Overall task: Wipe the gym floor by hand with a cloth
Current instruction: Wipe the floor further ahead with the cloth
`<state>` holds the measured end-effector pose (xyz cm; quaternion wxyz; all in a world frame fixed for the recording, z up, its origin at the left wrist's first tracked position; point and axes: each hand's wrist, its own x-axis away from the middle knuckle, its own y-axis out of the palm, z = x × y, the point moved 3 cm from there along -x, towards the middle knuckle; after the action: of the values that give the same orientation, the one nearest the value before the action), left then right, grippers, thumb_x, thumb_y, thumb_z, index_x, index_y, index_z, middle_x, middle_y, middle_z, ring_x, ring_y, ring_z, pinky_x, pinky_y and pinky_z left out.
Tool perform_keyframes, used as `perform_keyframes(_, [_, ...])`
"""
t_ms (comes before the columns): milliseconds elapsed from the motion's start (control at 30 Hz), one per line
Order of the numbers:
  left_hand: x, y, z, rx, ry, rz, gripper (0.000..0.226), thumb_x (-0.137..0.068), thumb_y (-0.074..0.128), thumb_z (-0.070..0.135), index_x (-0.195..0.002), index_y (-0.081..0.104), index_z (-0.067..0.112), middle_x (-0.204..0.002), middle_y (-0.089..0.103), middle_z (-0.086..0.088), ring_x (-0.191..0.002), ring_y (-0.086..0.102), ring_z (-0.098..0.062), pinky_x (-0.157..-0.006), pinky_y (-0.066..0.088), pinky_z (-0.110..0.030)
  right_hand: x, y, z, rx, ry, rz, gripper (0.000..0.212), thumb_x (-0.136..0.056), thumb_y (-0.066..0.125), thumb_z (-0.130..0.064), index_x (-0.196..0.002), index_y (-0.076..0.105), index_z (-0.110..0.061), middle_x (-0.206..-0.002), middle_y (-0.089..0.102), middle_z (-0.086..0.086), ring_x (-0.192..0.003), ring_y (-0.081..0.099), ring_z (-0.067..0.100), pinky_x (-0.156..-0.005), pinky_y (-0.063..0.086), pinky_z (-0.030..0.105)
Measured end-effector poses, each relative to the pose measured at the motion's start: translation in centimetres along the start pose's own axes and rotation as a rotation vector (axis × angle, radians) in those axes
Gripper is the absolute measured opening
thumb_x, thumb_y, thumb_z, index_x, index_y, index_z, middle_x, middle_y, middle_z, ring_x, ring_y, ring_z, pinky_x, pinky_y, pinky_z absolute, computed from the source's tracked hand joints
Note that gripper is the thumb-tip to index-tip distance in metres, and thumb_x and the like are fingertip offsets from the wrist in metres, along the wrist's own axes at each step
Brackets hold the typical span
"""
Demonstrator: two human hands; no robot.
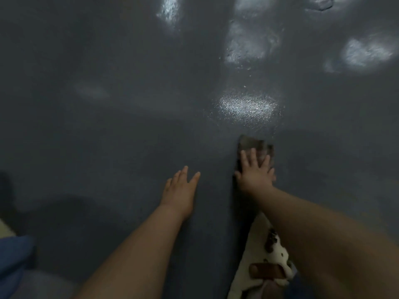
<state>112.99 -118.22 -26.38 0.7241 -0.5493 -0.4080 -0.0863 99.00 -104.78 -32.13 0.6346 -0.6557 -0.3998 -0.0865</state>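
Dark grey, speckled gym floor [108,130] seen from above, with pale glossy light patches toward 12 and 1 o'clock. Right hand [254,172] just right of centre, fingers straight and spread, pressing flat on a crumpled brownish-grey cloth [251,144] lying on the floor. Left hand [181,190] at about 9 o'clock from the right hand, open, fingers straight, palm down, holding nothing. White patterned fabric [259,251] at 5 o'clock, under the right forearm. Blue fabric [13,260] at 8 o'clock.
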Motion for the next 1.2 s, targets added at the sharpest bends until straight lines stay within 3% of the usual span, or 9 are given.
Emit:
perform_keyframes(133, [1.7,-2.2,2.5,-0.001,0.009,0.023,0.085,-0.091,0.056,0.010,-0.152,0.000,0.027,-0.158,-0.011,-0.011,-0.147,-0.002,-0.027,-0.117,0.009,-0.038,2.6,0.3,-1.8,0.168,-0.307,-0.215,0.067,-0.098,0.042,-0.038,-0.150,0.001,-0.038,-0.158,-0.017,-0.005,-0.143,-0.018,0.035,-0.113,-0.001,0.059])
perform_keyframes(267, [4.4,-4.3,4.6,-0.042,0.009,0.066,0.088,-0.089,0.059,0.011,-0.152,0.000,0.027,-0.159,-0.009,-0.011,-0.147,0.000,-0.028,-0.117,0.010,-0.039,5.3,-2.4,-1.8,0.116,-0.293,-0.065,0.055,-0.098,0.041,-0.039,-0.149,0.022,-0.031,-0.160,-0.003,-0.001,-0.145,-0.005,0.033,-0.112,0.002,0.063])
perform_keyframes(433, [8.2,-6.1,6.7,-0.030,-0.023,0.141,0.089,-0.088,0.063,0.017,-0.152,0.002,0.026,-0.159,-0.004,-0.011,-0.146,0.004,-0.028,-0.116,0.012,-0.042,8.8,-4.5,-1.1,0.106,-0.329,0.036,0.048,-0.093,0.050,-0.033,-0.138,0.043,-0.021,-0.150,0.031,0.010,-0.134,0.030,0.033,-0.111,0.025,0.046])
perform_keyframes(533, [9.5,-6.2,7.2,-0.038,-0.009,0.178,0.088,-0.089,0.063,0.018,-0.152,0.002,0.026,-0.159,-0.002,-0.009,-0.146,0.005,-0.027,-0.116,0.013,-0.042,10.0,-5.2,-0.9,0.113,-0.293,0.096,0.041,-0.093,0.045,-0.025,-0.132,0.047,-0.012,-0.139,0.044,0.013,-0.128,0.037,0.035,-0.108,0.030,0.042])
perform_keyframes(933, [10.7,-6.2,3.1,0.070,-0.017,0.147,0.084,-0.090,0.062,0.018,-0.152,0.006,0.024,-0.159,0.002,-0.010,-0.145,0.008,-0.029,-0.115,0.018,-0.041,11.5,-5.4,-3.0,0.155,-0.284,0.084,0.048,-0.094,0.042,-0.022,-0.142,0.037,-0.018,-0.152,0.028,0.009,-0.135,0.029,0.035,-0.111,0.027,0.040])
perform_keyframes(1100, [8.2,-6.2,2.8,0.105,-0.045,0.140,0.080,-0.091,0.060,0.018,-0.152,0.008,0.023,-0.158,0.006,-0.011,-0.144,0.011,-0.029,-0.113,0.021,-0.042,9.0,-5.4,-2.5,0.127,-0.268,0.145,0.051,-0.096,0.043,-0.031,-0.144,0.035,-0.017,-0.152,0.029,0.010,-0.133,0.032,0.034,-0.110,0.028,0.038])
perform_keyframes(1200, [5.9,-4.5,3.9,0.109,-0.060,0.080,0.083,-0.089,0.062,0.018,-0.152,0.008,0.022,-0.158,0.007,-0.010,-0.144,0.013,-0.029,-0.112,0.023,-0.041,6.9,-3.9,-1.5,0.106,-0.242,0.133,0.051,-0.095,0.047,-0.028,-0.144,0.035,-0.018,-0.155,0.020,0.010,-0.138,0.024,0.035,-0.113,0.024,0.038])
